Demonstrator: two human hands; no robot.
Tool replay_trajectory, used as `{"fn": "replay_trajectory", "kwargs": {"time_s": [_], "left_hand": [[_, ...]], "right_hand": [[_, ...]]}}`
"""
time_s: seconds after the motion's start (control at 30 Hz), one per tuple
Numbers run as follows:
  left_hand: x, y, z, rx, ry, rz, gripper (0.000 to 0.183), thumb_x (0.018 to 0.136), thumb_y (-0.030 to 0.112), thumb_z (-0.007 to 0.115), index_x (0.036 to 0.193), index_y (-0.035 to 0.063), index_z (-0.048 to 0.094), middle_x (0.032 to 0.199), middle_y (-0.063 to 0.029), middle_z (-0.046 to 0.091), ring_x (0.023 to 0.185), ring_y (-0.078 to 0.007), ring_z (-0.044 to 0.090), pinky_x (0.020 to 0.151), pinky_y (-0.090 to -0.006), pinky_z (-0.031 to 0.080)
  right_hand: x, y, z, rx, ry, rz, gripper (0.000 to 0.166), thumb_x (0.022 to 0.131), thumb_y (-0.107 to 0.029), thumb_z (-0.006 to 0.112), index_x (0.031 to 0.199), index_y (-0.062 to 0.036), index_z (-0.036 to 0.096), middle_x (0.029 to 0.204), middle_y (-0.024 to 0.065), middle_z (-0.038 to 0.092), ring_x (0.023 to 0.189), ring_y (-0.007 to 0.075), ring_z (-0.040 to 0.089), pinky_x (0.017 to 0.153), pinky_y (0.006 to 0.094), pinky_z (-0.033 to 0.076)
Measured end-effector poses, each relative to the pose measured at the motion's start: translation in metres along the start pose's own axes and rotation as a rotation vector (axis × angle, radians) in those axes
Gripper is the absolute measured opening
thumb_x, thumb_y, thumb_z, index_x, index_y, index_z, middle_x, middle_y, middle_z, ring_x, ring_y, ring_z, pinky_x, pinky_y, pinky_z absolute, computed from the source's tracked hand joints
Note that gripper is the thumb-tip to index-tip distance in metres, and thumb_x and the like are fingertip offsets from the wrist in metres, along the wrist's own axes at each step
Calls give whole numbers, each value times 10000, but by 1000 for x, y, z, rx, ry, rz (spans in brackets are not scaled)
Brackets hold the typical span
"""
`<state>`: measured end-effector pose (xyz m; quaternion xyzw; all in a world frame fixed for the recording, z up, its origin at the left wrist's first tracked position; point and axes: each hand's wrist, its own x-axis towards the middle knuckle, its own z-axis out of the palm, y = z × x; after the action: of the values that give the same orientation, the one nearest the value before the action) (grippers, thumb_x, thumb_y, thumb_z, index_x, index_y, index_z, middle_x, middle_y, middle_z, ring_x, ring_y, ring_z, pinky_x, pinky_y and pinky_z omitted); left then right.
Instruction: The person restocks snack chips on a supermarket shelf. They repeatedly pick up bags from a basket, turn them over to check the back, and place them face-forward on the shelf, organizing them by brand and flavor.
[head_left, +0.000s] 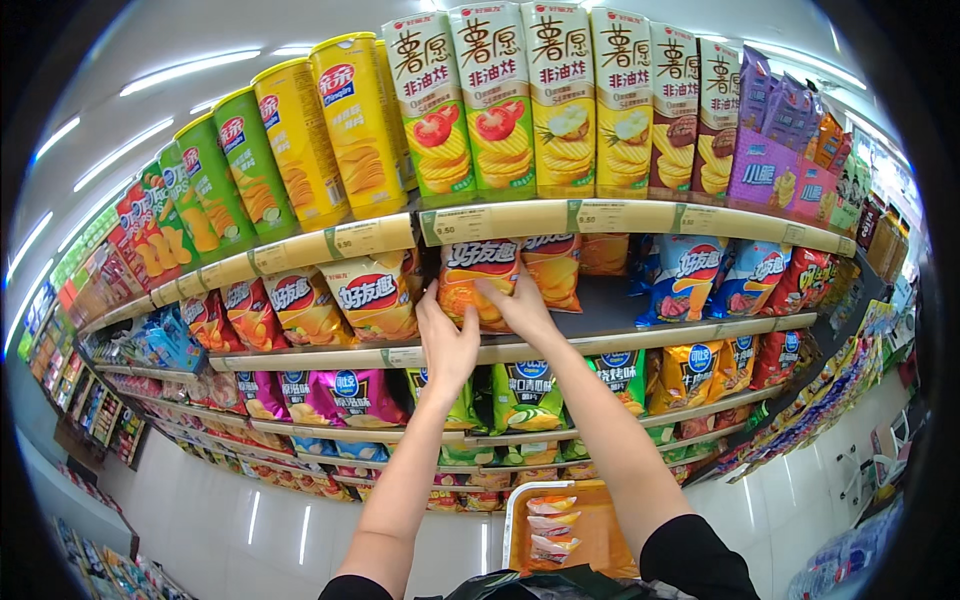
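An orange bag of potato chips (466, 271) stands upright on the second shelf, with its lower part between my two hands. My left hand (448, 337) grips its left side, thumb at the lower front. My right hand (523, 309) holds the right side, thumb and fingers against the front and edge. Just right of it, partly behind my right fingers, is another orange chip bag (553, 274). A cream-coloured chip bag (373, 296) sits left of my left hand. The dark shelf board (607, 300) shows to the right, before some blue chip bags (684, 281).
Above, a shelf edge with price tags (517, 221) carries tall chip boxes (495, 105) and chip canisters (358, 124). More chip bags (525, 394) fill the shelf below. An orange crate (600, 517) holding several small bags (553, 525) is beneath my right arm, over the tiled floor (277, 517).
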<state>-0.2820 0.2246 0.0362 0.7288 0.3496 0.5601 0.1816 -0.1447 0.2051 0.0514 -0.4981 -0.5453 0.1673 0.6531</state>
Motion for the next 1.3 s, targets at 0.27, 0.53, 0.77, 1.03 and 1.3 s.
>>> {"fn": "replay_trajectory", "kwargs": {"time_s": [0.27,0.53,0.77,1.03,1.3], "left_hand": [[-9,-1,-6,-43,-269,-101,663,798,142,656,1324,-85,324,1160,-292,532,1072,-408,527,962,-432,395],[-12,-4,-3,-43,-64,38,607,825,108,618,1318,-91,323,1205,-310,462,1104,-445,488,967,-435,398],[8,15,-10,25,-30,39,542,856,106,573,1318,-59,341,1231,-277,454,1129,-428,469,983,-430,384],[-20,-5,-7,89,39,83,602,804,47,579,1323,-85,303,1204,-311,414,1086,-461,462,953,-473,385],[-57,26,-10,54,84,23,555,855,63,559,1337,-50,310,1240,-217,397,1189,-368,417,1015,-429,335]], "right_hand": [[-13,-19,-30,-270,-20,115,620,776,-197,727,1280,23,442,1189,160,587,1102,249,561,957,347,412],[-2,-39,-3,-345,-25,103,539,788,-220,703,1208,39,485,1113,187,620,1038,260,594,895,348,441],[0,-22,14,-80,165,-94,478,829,-174,666,1192,76,482,1102,182,610,1007,231,586,888,322,444],[-23,2,21,-151,27,45,550,839,-269,657,1213,38,395,1118,258,586,1061,366,583,875,398,454],[-70,-13,-21,-140,139,-31,539,869,-142,633,1309,22,368,1203,222,547,1127,260,550,951,350,438]]}}
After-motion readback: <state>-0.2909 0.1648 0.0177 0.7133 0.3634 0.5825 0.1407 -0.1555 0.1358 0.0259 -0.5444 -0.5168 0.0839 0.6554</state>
